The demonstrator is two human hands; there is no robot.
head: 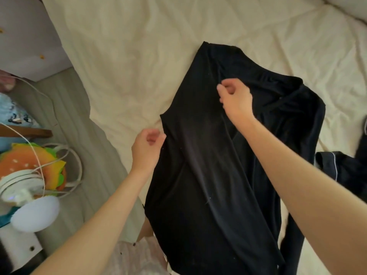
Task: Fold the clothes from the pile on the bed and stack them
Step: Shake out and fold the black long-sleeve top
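Observation:
A black garment [208,175] lies spread on the cream bed sheet [139,66], running from the near edge of the bed toward the middle. My left hand [148,147] pinches the garment's left edge, fingers curled. My right hand [235,98] grips a fold of the black fabric near its upper part, just left of the neckline. Another dark garment with white piping [341,167] lies at the right edge of the bed.
Left of the bed stand a white lamp [35,213], a burger-shaped cushion [33,165] and loose white cables [73,169]. A white pillow or duvet [349,8] lies at the top right corner. Bare sheet stretches across the far left of the bed.

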